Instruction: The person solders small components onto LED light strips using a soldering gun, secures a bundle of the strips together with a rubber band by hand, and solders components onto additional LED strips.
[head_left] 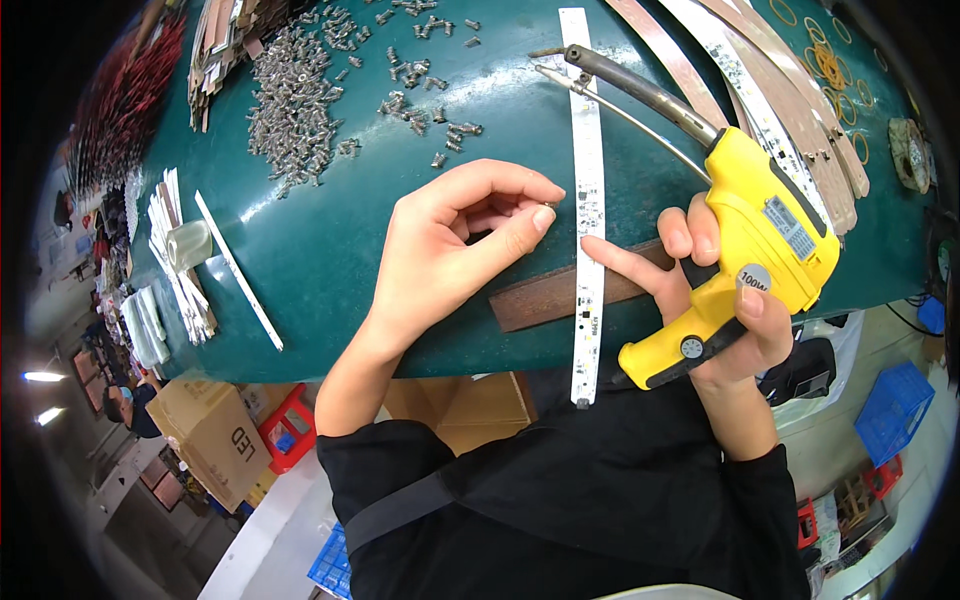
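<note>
My left hand (440,245) is beside the left edge of a white LED circuit strip (588,350), thumb and forefinger pinched on a small metal part (550,206), mostly hidden by the fingertips. The strip lies lengthwise in front of me, across a dark brown wooden bar (530,302). My right hand (672,292) is wrapped round the handle of a yellow soldering gun (765,200). Its forefinger stretches out to the strip's right edge. The gun's tip and thin metal feed tube reach over the strip's far end.
A heap of small metal parts (290,100) lies at the far left of the green table (330,230). More circuit strips (765,105) and rubber bands (828,65) are at the far right. White strips and a clear tape roll (188,245) sit left. Cardboard boxes (215,440) stand below.
</note>
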